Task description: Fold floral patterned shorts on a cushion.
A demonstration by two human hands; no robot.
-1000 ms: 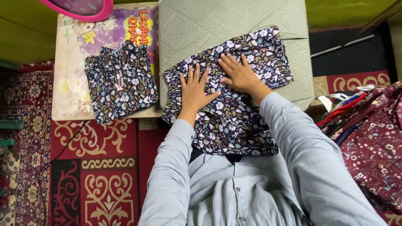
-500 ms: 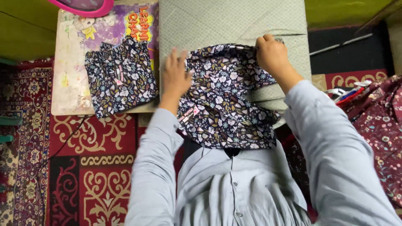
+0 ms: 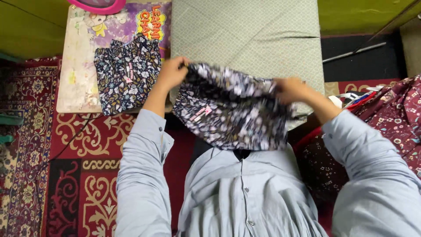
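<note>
A dark floral garment (image 3: 232, 112) with a small pink tag hangs lifted between my hands, above the near edge of a grey-green padded board (image 3: 245, 35). My left hand (image 3: 172, 72) grips its upper left edge. My right hand (image 3: 290, 90) grips its upper right edge, its fingers partly buried in the cloth. The garment sags toward my light blue shirt. A second folded floral garment (image 3: 127, 72) of the same print lies to the left on a colourful printed mat (image 3: 81, 66).
A pink round object (image 3: 98, 5) sits at the top left edge. Maroon patterned cloth (image 3: 390, 123) is piled at the right. A red ornate carpet (image 3: 66, 175) covers the floor. A thin metal rod (image 3: 354, 52) lies at the upper right.
My hands went from pressing the garment flat on the board to gripping its edges and lifting it off the board toward me; it now hangs blurred between them.
</note>
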